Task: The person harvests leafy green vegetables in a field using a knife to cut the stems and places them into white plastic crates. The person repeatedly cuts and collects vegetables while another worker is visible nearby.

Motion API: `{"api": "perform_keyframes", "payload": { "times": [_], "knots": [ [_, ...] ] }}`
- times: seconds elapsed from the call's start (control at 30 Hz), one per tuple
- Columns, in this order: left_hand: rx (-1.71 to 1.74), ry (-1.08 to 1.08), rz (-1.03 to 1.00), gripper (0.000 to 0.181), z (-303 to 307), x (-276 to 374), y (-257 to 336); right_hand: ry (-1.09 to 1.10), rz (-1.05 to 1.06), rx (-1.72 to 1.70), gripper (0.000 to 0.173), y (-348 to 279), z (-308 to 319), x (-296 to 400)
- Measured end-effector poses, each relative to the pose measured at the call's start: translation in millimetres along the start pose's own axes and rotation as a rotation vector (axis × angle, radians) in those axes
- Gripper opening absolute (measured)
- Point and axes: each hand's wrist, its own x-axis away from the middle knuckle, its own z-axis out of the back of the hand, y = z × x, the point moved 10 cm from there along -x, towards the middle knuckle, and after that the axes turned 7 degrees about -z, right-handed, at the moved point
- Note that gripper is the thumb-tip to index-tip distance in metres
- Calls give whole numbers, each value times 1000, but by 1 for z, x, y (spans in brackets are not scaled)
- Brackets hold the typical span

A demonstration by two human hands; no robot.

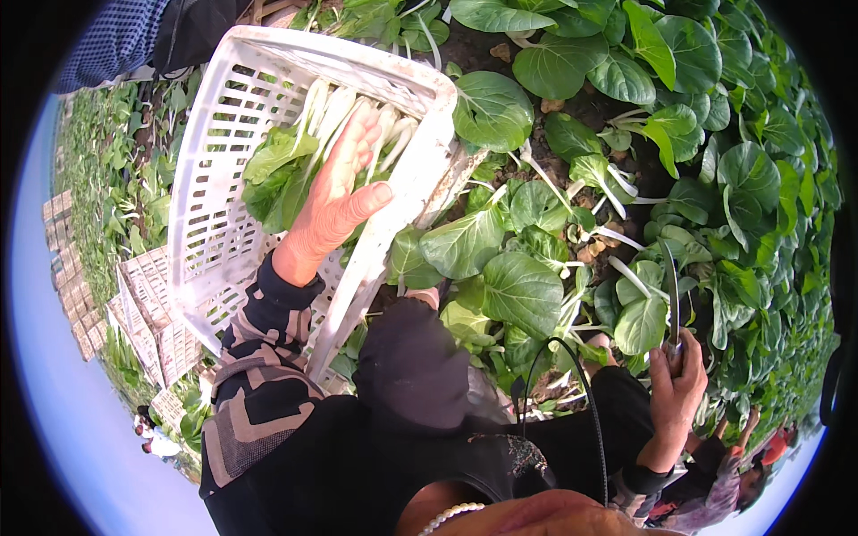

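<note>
My left hand point(335, 191) reaches into a white plastic crate point(221, 157), its palm and fingers resting against cut leafy greens point(328, 110) with pale stems. The greens lie at the crate's far end, stems away from me and leaves towards me. The fingers are stretched out and the thumb points to the right; whether they grip any stems is unclear. On the right, my right hand point(678, 382) is closed round the handle of a sickle point(672, 288), whose curved blade points up over the leaves. Below the blade lie cut plants point(640, 321).
Rows of growing leafy greens point(751, 181) fill the right side. Cut plants point(529, 268) lie on the soil between the crate and the rows. Stacked crates point(157, 315) stand at left. A person's checked sleeve point(117, 43) shows top left; other people point(724, 476) are at lower right.
</note>
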Motion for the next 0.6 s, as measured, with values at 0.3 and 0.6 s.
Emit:
{"api": "perform_keyframes", "payload": {
  "times": [0.3, 0.6],
  "knots": [
    [569, 467, 145, 55, 34, -64, -22, 2, 43, -55, 35, -4, 18, 3],
    [293, 419, 353, 49, 68, -88, -48, -86, 21, -147, 36, 6, 29, -1]
  ]
}}
